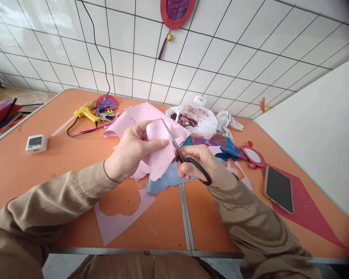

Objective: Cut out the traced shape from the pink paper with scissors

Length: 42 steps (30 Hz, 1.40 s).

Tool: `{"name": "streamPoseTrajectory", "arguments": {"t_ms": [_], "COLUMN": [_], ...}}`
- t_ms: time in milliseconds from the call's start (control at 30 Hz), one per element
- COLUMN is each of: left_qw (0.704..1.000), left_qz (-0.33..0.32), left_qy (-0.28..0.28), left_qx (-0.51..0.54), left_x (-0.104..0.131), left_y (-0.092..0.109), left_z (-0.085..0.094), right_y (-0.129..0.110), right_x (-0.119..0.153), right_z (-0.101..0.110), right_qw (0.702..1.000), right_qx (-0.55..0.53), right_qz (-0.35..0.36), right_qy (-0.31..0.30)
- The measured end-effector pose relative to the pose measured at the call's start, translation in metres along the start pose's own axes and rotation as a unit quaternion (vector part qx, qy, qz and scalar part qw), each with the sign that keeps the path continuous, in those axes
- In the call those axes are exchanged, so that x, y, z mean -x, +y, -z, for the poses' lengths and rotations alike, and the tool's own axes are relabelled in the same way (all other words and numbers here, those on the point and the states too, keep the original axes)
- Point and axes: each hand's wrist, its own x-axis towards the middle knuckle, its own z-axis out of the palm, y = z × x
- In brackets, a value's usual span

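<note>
My left hand point(133, 149) pinches a curled piece of pink paper point(161, 159) between thumb and fingers, above the middle of the table. In my right hand point(202, 161) is a pair of scissors point(200, 170) with black handles. Their blades point up and away, lying against the right side of the paper; whether they are parted is hard to see. A larger pink sheet point(144, 112) lies behind my left hand. Under the held paper is a light blue piece point(163, 180), and a pink offcut point(119, 221) with a rounded cutout lies nearer to me.
A yellow glue gun point(88, 112), keys point(107, 115) and a white charger-like box point(36, 143) are on the left. Behind lie a white plastic bag point(202, 120) and patterned cloth point(225, 145). A phone point(278, 189) rests on red sheet point(311, 213) at right.
</note>
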Motion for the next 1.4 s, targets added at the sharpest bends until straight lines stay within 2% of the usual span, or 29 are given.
{"name": "streamPoseTrajectory", "arguments": {"t_ms": [600, 833, 1033, 1400], "left_qw": [0.998, 0.997, 0.999, 0.998], "left_qz": [0.029, 0.049, 0.019, 0.015], "left_qy": [0.019, 0.013, 0.002, 0.008], "left_qx": [0.056, 0.054, 0.037, 0.055], "left_x": [0.0016, 0.0012, 0.0014, 0.0009], "left_y": [-0.0025, 0.0003, -0.0006, -0.0012], "left_z": [-0.0017, -0.0012, 0.0014, 0.0017], "right_y": [0.0027, 0.0051, 0.0066, 0.0079], "right_x": [0.0003, 0.0001, -0.0011, 0.0002], "right_z": [-0.0046, -0.0035, -0.0047, -0.0054], "right_qw": [1.0, 0.999, 0.998, 0.999], "right_qx": [-0.004, -0.012, -0.036, -0.024], "right_qz": [0.004, 0.031, 0.06, 0.031], "right_qy": [0.019, 0.012, 0.001, 0.016]}}
